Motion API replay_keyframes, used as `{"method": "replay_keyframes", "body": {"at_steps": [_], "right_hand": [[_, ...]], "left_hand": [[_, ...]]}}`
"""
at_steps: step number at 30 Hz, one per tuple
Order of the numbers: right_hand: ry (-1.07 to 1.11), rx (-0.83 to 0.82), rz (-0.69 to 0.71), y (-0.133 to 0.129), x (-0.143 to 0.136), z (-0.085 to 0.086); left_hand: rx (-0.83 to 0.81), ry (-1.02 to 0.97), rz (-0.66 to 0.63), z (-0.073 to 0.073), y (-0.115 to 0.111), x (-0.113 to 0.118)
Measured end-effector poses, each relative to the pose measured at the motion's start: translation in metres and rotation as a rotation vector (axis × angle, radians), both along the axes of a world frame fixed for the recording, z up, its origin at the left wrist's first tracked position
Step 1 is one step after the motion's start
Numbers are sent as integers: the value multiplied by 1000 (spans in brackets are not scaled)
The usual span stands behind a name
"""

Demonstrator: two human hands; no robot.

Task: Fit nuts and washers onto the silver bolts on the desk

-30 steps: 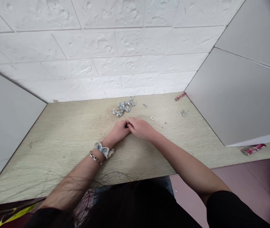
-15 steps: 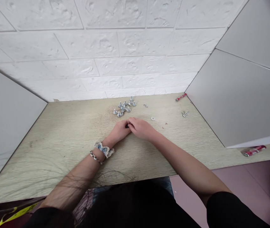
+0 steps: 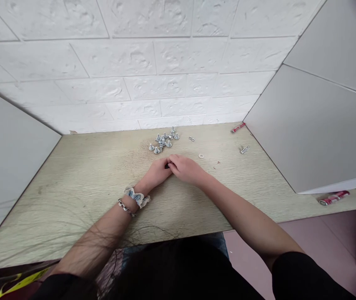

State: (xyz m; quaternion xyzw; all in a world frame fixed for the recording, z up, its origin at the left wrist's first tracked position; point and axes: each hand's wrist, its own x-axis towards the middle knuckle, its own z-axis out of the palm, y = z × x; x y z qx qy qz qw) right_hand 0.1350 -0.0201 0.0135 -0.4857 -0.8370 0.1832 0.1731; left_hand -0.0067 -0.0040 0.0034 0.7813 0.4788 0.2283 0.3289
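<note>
My left hand [image 3: 156,172] and my right hand [image 3: 184,168] meet over the middle of the wooden surface, fingers closed together. Whatever they pinch is mostly covered by the fingers; only a small dark spot shows between them, and I cannot make out what it is. Just beyond my fingertips lies a cluster of silver bolts [image 3: 163,141], several of them standing on their heads. A flat washer [image 3: 201,156] rests a little to the right of my right hand. Behind it are two small nuts [image 3: 191,138].
Farther right lie a few loose screws [image 3: 244,150] and a red battery [image 3: 238,127] by the side panel [image 3: 328,129]. Another red battery [image 3: 334,198] is near the front right edge. A white brick-patterned wall [image 3: 140,58] closes off the back; a panel [image 3: 12,158] stands left.
Both hands stay together in the same place, with hardly any visible finger movement. The whole view has shifted very slightly; the bolts, washer and nuts lie as before.
</note>
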Motion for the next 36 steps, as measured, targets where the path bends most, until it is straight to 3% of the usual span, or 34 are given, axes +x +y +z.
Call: {"method": "replay_keyframes", "body": {"at_steps": [36], "right_hand": [[-23, 6, 1, -1, 0, 1]], "left_hand": [[28, 22, -4, -2, 1, 0]]}}
